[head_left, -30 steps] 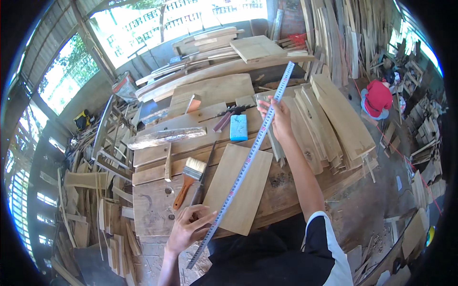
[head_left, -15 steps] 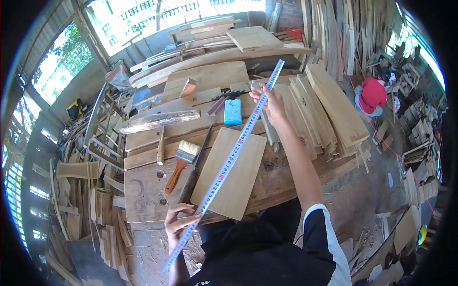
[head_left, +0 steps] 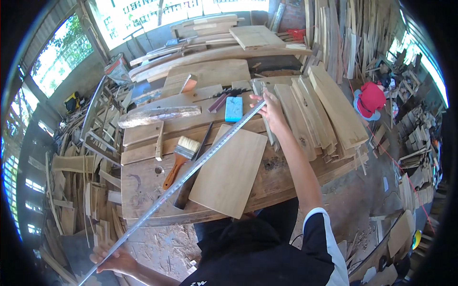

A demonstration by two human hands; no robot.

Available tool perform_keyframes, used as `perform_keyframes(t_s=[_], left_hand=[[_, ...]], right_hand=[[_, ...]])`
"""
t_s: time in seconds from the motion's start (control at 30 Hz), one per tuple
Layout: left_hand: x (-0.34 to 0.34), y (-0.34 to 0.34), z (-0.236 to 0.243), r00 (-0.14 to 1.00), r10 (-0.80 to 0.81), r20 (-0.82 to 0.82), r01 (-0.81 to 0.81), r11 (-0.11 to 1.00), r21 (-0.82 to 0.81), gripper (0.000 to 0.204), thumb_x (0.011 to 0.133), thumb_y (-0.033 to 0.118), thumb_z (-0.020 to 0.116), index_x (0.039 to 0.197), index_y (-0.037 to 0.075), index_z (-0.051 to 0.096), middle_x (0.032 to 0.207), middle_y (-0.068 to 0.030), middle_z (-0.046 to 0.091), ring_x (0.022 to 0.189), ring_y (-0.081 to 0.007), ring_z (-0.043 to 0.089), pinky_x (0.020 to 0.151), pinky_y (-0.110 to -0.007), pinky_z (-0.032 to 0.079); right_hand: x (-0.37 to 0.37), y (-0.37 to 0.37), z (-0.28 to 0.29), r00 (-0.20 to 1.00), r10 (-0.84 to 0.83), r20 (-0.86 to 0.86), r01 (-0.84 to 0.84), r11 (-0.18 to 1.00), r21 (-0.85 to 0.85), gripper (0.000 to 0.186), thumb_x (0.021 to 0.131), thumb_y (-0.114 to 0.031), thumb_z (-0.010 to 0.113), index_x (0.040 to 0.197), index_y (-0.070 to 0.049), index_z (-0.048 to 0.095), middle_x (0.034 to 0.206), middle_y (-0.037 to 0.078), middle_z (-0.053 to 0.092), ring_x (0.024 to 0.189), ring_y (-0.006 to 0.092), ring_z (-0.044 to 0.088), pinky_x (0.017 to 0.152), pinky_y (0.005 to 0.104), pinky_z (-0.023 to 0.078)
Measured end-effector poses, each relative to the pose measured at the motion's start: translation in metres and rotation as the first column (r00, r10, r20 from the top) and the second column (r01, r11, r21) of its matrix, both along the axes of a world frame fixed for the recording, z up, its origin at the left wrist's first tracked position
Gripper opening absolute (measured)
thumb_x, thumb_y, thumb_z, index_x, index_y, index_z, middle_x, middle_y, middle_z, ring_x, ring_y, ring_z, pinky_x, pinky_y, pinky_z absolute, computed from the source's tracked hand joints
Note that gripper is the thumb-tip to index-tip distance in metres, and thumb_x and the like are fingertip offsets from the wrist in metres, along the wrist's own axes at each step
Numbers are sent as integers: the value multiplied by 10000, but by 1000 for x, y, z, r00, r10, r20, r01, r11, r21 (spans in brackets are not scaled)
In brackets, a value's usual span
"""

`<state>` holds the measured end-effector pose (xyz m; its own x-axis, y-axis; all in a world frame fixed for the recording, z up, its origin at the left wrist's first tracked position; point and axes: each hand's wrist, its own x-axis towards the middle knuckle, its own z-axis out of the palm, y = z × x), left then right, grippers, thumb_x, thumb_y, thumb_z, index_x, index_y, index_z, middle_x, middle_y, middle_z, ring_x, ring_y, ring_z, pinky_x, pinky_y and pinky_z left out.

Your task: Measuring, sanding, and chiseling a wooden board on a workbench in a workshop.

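with left hand and right hand both holding it, we've swung the measuring strip to cross only the board's far corner.

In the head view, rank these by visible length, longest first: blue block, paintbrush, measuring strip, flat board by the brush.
1. Measuring strip, easily longest; its lower end reaches the picture's edge
2. Flat board
3. Paintbrush
4. Blue block

Apparent lengths only; fisheye bending affects them.
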<state>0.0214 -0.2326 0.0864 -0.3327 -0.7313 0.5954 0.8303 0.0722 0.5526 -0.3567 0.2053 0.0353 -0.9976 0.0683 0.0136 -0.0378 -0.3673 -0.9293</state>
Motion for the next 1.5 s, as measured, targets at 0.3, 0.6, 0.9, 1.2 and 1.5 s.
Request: perform_keyframes(t_s=[0.3,0.6,0.9,1.2,1.5], left_hand=[[20,-4,11,943,-305,-134,308,951,-1,476,888,519,701,916,116,450,864,3,547,447,-46,434,446,-171,436],[13,15,10,925,-377,53,381,918,-114,640,912,737,499,803,107,479,615,-26,484,425,-87,425,566,-259,390],[13,12,5,954,-296,-48,282,941,-185,672,921,755,457,785,97,464,617,-27,457,501,-106,343,565,-274,332],[13,14,0,995,-98,22,100,985,-142,543,972,625,523,890,93,456,678,-20,466,561,-85,374,609,-284,325],[-6,17,-2,991,81,107,-65,987,-146,475,960,466,669,955,55,430,803,-61,476,571,-100,509,544,-189,459]], right_hand=[[21,-34,-22,981,110,-161,-18,874,486,330,1093,-248,451,1303,-24,573,988,71,731,878,134,697,702,253,546],[22,-52,-57,889,-26,-457,417,458,785,240,1047,-249,520,1087,-45,641,851,151,716,799,368,694,706,452,525],[40,-59,-48,924,-28,-381,353,445,823,276,993,-298,632,1059,-41,557,838,175,692,805,369,688,681,498,518],[44,-44,-48,904,45,-426,284,681,675,133,1009,-77,567,1090,16,620,951,155,737,906,239,751,731,323,581],[47,-45,-44,913,-27,-407,307,703,642,133,979,-32,587,1100,10,624,988,138,739,898,211,746,720,309,565]])
